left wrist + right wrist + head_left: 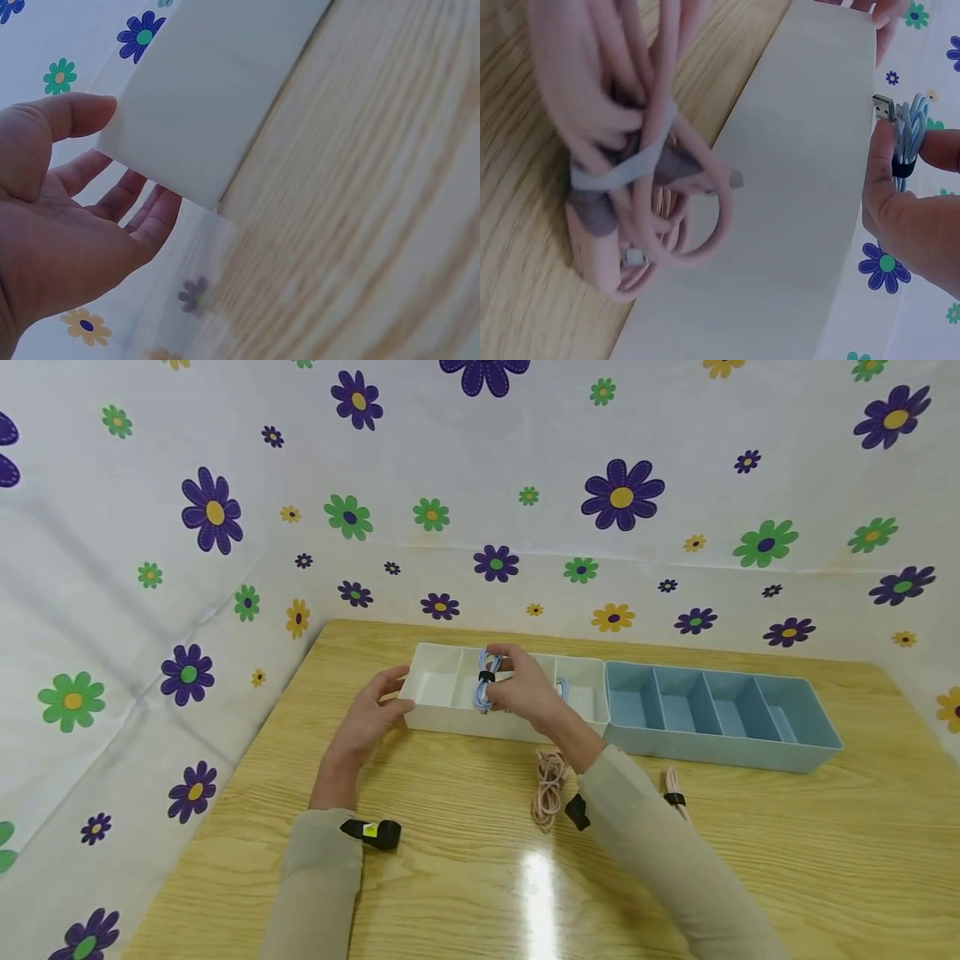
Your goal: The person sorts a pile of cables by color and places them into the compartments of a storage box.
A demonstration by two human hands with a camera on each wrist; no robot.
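A light-blue bundled USB cable with a black strap (480, 695) is pinched between the thumb and fingers of the right grip (521, 685); it is held above the second compartment from the left of a long, divided white plastic tray (450, 720); the tray's left end is touched by the left grip (366, 714), whose fingers are loosely spread; a divided blue plastic tray (720, 750) is set against its right end; a pink looped cable (551, 768) and a pink cable bound in black (672, 781) are laid on the light wood-grained bench (450, 885).
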